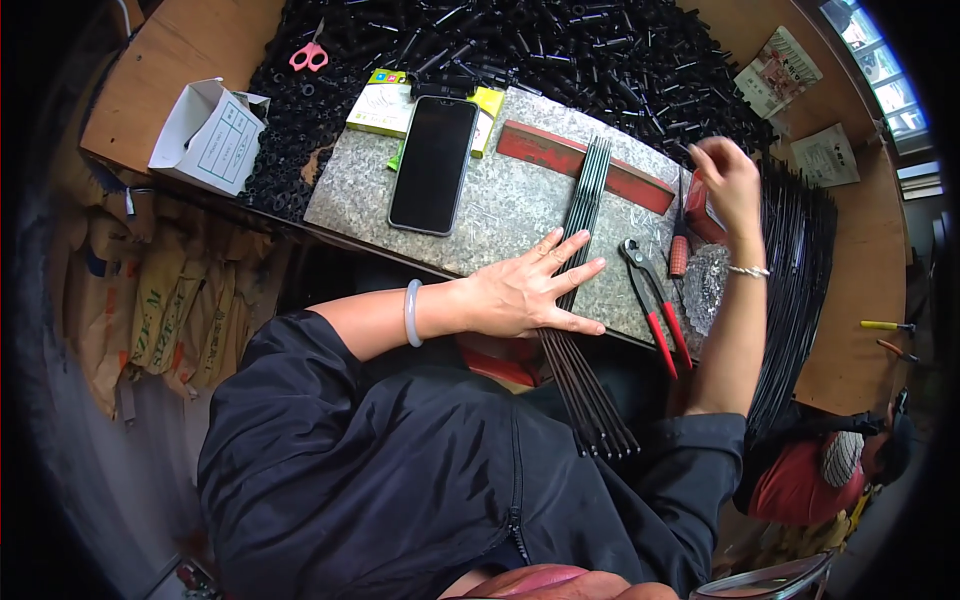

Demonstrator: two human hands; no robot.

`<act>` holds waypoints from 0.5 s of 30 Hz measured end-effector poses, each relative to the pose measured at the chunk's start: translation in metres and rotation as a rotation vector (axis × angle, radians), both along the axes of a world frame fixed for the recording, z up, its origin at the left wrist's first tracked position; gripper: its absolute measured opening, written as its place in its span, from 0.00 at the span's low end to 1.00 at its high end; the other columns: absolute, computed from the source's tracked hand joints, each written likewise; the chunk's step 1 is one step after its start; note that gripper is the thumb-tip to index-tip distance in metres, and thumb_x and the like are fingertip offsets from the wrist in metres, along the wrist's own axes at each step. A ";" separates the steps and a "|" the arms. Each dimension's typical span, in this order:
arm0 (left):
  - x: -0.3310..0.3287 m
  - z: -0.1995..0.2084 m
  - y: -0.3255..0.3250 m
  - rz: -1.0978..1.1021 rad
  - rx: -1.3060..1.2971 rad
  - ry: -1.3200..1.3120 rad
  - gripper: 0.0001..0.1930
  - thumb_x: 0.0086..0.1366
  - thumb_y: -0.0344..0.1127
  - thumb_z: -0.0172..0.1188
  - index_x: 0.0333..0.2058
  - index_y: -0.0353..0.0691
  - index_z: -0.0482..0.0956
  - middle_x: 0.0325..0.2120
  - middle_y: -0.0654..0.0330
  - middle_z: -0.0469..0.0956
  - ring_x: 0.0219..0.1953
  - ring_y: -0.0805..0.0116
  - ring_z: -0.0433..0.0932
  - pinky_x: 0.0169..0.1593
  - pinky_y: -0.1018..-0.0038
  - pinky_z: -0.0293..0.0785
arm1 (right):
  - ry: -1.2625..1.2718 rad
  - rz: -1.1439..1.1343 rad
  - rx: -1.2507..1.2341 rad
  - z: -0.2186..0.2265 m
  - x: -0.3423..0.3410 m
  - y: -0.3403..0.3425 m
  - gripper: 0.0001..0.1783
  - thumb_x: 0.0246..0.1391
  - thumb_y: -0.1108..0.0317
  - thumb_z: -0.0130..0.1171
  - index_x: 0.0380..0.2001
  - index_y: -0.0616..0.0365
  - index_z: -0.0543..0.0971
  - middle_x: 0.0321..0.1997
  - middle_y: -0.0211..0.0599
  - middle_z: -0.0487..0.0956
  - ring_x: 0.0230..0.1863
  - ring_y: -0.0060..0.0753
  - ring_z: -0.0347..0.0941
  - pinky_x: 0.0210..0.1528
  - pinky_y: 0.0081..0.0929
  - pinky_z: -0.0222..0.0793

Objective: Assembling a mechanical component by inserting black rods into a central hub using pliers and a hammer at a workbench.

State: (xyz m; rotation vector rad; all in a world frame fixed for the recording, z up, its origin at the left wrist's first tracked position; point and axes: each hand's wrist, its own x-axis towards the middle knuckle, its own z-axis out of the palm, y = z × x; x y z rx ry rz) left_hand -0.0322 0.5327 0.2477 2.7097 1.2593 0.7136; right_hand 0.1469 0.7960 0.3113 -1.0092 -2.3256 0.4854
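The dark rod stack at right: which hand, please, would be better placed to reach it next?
Probably the right hand: it is raised near the rod stack, though blur hides whether it holds anything. The left hand lies spread across the rod bundle, farther away.

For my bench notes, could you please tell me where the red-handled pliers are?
In the head view, the pliers lie right of centre, over the near edge of the speckled slab, between the rod bundle and the right forearm.

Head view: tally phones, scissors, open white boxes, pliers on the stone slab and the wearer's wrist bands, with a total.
Phones: 1
Scissors: 1 pair
Open white boxes: 1
Pliers: 1 pair
Wrist bands: 2
Total: 6
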 end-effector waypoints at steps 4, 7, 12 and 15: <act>0.002 0.001 0.000 0.012 0.014 0.037 0.32 0.55 0.43 0.59 0.59 0.76 0.62 0.62 0.43 0.56 0.63 0.32 0.52 0.61 0.41 0.56 | -0.318 -0.125 -0.070 0.004 0.063 0.010 0.09 0.48 0.67 0.63 0.27 0.63 0.80 0.27 0.41 0.79 0.29 0.34 0.75 0.36 0.28 0.71; 0.001 0.002 0.000 0.026 0.031 0.051 0.33 0.55 0.37 0.58 0.58 0.77 0.63 0.62 0.45 0.57 0.63 0.34 0.55 0.61 0.43 0.58 | -0.306 -0.094 0.017 -0.010 0.075 0.010 0.08 0.47 0.67 0.64 0.27 0.62 0.81 0.29 0.40 0.78 0.32 0.37 0.73 0.39 0.30 0.69; 0.002 0.002 0.000 0.017 0.010 0.014 0.32 0.55 0.38 0.58 0.58 0.77 0.64 0.62 0.45 0.57 0.63 0.34 0.55 0.61 0.43 0.58 | -0.241 -0.051 0.299 -0.007 0.079 0.008 0.07 0.49 0.68 0.62 0.28 0.61 0.81 0.29 0.38 0.78 0.35 0.38 0.71 0.40 0.31 0.67; 0.002 0.000 -0.001 0.022 0.007 0.015 0.32 0.55 0.38 0.59 0.58 0.76 0.64 0.62 0.45 0.57 0.63 0.34 0.55 0.61 0.42 0.59 | 0.063 -0.202 0.305 -0.003 0.059 -0.001 0.07 0.51 0.68 0.62 0.31 0.60 0.81 0.29 0.36 0.78 0.31 0.33 0.72 0.36 0.27 0.68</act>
